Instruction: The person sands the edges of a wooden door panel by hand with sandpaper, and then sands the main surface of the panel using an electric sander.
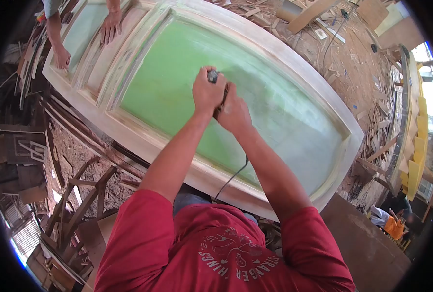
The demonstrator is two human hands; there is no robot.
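Observation:
My left hand (pixel 208 92) and my right hand (pixel 234 111) are side by side, both wrapped round a dark corded power tool (pixel 212 76). Most of the tool is hidden under my fingers. It rests over the green panel (pixel 170 65) of a large door-like board with a pale raised frame (pixel 284 45). The panel's right part looks whitish and dusty. A black cord (pixel 232 178) runs from below my right forearm toward my waist.
At the upper left, another person's two hands (pixel 111 27) touch the same board. Wood scraps (pixel 262 19) litter the ground behind it. Wooden frames (pixel 87 194) stand at the lower left. A further person in orange (pixel 394 227) is at the far right.

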